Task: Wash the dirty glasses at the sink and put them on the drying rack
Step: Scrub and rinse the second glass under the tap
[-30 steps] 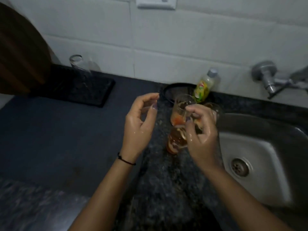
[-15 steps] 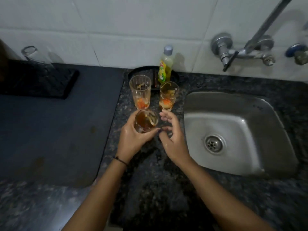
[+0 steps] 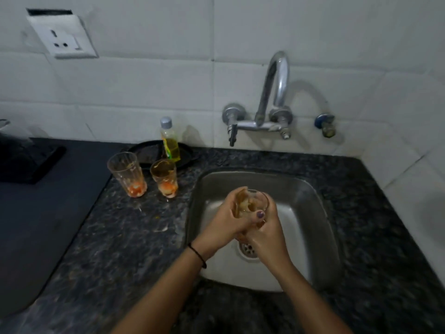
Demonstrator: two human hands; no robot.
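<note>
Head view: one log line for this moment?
stage: washing first glass | both hands, left and right, grip dirty glass over sink | tap: no water visible | two dirty glasses on counter

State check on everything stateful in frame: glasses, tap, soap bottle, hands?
held glass: dirty, tilted, over the sink
tall glass: upright on counter, orange residue
short glass: upright on counter, orange residue
tap: no water running
soap bottle: capped, upright
left hand: gripping held glass
right hand: gripping held glass

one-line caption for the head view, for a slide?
Both hands, left and right, hold a dirty glass over the sink; two more wait.
</note>
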